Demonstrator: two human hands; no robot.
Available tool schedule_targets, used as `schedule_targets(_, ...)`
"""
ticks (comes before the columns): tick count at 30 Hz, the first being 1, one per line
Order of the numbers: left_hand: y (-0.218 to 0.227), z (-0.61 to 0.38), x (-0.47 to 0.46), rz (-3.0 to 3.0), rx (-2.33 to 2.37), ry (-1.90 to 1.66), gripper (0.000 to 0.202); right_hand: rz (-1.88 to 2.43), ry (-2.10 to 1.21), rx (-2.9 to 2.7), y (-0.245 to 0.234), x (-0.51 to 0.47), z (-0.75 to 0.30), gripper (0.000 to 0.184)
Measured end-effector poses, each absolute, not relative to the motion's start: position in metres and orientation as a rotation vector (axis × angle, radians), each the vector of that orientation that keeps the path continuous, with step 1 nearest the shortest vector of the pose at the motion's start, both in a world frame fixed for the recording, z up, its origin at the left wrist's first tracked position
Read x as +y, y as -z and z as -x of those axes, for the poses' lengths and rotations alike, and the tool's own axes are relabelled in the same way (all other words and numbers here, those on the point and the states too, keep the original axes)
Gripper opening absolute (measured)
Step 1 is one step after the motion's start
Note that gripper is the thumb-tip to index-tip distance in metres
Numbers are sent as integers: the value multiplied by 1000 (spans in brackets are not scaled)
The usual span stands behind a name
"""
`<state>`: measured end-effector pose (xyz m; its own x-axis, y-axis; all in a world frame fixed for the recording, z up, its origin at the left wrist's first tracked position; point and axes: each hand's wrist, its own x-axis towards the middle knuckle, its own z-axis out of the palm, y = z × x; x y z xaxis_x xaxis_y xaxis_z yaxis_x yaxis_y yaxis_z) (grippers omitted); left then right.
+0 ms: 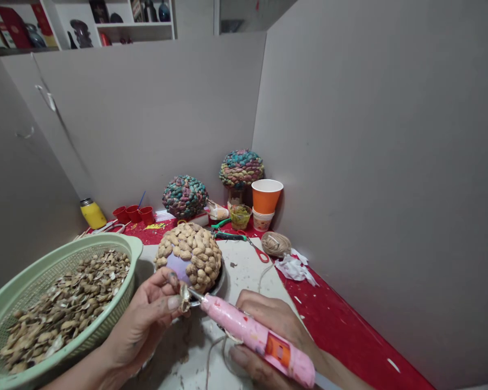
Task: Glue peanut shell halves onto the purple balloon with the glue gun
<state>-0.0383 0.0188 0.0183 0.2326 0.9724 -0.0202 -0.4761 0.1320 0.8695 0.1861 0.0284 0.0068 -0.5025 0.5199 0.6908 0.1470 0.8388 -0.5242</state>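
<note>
Between the thumb and fingers of my left hand [146,311] is a peanut shell [184,298], its hollow side partly showing. My right hand [276,330] grips a pink hot glue gun [244,325], whose metal nozzle points left and meets or nearly meets the shell. Just beyond my left fingertips, a ball covered in peanut shells [203,254] rests in a metal bowl [222,279]. A bare purple patch [178,266] shows on the ball's near left side. The glue gun's trigger is hidden by my right hand.
A green basket [136,249] of peanut shells stands at left. Behind are two coloured shell-covered balls [185,196], red cups [133,213], a yellow bottle [92,213], an orange paper cup [266,197], pliers [230,236], scissors [261,253] and twine [275,244]. Grey panels [382,162] enclose the table.
</note>
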Motion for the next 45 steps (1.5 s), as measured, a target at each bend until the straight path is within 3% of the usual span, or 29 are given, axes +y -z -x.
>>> schedule_targets(12, -19, 35, 14, -871, 691, -1176, 23, 527, -312, -2109, -9, 29, -184, 49)
schedule_targets(45, -24, 36, 15, -878, 711, -1197, 29, 557, -274, -2172, -6, 29, -185, 45)
